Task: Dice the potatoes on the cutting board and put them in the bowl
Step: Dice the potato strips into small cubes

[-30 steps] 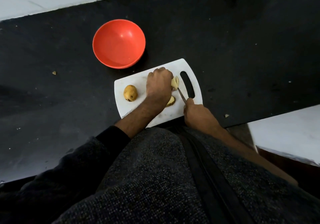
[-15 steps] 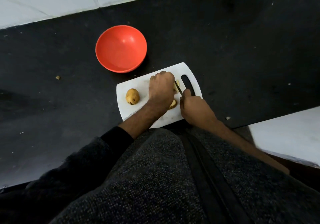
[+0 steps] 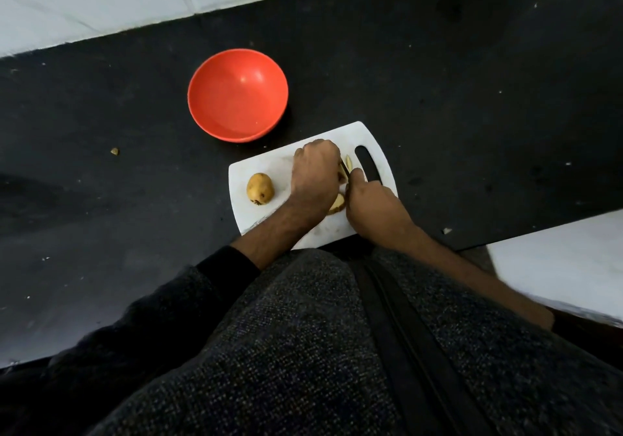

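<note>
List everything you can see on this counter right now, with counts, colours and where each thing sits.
Bowl: one, red, empty, behind the board.
Cutting board: one, white, counter's near edge.
Whole potato: one, yellow-brown, board's left side.
Potato pieces: at least two, pale, between the hands.
Knife: one, dark blade, cutting.
Scrap: one, tan, counter's left.
Counter: one, black.
Left hand: steadying potato.
Right hand: gripping knife.

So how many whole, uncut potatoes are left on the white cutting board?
1: the whole brown potato on the white plastic cutting board's left side. Others may hide under the left hand.
</note>
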A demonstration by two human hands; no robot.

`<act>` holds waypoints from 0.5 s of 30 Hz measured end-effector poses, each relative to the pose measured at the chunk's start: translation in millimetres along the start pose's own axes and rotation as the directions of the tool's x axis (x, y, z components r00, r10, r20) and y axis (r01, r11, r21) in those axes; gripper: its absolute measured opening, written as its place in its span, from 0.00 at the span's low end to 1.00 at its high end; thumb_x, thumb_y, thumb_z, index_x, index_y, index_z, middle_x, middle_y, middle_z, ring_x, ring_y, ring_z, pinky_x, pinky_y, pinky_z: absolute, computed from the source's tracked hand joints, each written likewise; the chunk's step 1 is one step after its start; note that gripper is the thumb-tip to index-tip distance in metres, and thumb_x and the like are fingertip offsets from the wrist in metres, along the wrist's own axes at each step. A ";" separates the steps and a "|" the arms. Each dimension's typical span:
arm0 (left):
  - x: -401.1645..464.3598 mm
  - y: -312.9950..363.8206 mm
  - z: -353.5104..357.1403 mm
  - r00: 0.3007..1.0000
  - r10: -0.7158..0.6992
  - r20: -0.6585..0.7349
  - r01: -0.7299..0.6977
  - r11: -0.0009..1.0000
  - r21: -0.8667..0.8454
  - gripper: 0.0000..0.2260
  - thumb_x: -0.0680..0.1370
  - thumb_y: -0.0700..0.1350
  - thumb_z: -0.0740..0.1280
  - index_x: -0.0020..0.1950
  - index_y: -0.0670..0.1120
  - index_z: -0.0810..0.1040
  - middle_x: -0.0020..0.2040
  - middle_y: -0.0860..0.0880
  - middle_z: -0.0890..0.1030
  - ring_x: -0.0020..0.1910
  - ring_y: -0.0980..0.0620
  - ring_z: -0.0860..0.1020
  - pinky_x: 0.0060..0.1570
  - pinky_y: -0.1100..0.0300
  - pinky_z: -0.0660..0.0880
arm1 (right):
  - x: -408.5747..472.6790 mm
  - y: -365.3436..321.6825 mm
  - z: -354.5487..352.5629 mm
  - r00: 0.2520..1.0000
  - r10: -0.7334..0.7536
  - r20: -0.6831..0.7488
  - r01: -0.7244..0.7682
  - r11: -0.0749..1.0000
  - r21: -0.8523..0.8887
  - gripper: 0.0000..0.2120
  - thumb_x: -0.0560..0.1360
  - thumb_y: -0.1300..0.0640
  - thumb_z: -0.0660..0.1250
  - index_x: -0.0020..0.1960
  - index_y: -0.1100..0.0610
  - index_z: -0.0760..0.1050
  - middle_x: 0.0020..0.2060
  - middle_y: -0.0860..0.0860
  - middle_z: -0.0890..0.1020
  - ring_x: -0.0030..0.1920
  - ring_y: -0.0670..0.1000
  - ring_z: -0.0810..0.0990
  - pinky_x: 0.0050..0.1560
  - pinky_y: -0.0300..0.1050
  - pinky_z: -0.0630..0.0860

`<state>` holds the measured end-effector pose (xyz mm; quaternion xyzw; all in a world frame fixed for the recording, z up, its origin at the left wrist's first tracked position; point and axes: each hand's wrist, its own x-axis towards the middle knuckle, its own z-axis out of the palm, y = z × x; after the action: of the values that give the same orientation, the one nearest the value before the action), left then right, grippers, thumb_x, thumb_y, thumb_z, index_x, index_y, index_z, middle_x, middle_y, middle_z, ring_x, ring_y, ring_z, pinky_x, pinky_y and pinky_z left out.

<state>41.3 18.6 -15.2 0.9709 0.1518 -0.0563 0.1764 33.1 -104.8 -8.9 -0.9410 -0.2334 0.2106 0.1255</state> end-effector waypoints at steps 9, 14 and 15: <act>-1.7 1.3 1.2 1.000 -0.010 0.006 0.010 1.000 -0.028 0.03 0.76 0.37 0.71 0.48 0.42 0.84 0.44 0.44 0.83 0.43 0.47 0.81 0.49 0.50 0.81 | 15.3 1.8 3.6 0.999 0.041 0.022 -0.042 0.999 0.022 0.11 0.83 0.55 0.54 0.60 0.60 0.67 0.49 0.59 0.81 0.46 0.59 0.81 0.39 0.49 0.68; -4.4 0.8 -1.7 0.999 -0.034 0.019 0.035 0.997 -0.065 0.03 0.73 0.37 0.72 0.46 0.42 0.84 0.43 0.44 0.83 0.43 0.47 0.81 0.47 0.52 0.80 | 15.2 1.2 5.0 0.996 0.061 0.062 -0.064 0.996 0.057 0.10 0.82 0.57 0.54 0.60 0.60 0.66 0.50 0.60 0.81 0.48 0.61 0.81 0.41 0.50 0.70; -5.6 0.9 -3.0 0.999 -0.028 0.019 0.029 0.998 -0.058 0.03 0.73 0.37 0.72 0.45 0.42 0.84 0.44 0.44 0.83 0.44 0.46 0.81 0.47 0.52 0.79 | 12.6 1.9 4.5 0.994 0.072 0.078 -0.076 0.996 0.055 0.10 0.82 0.57 0.54 0.60 0.61 0.67 0.51 0.60 0.81 0.49 0.62 0.81 0.41 0.50 0.70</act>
<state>36.5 17.3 -11.2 0.9626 0.1656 -0.0633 0.2050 41.9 -99.6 -17.8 -0.9362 -0.1967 0.2575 0.1360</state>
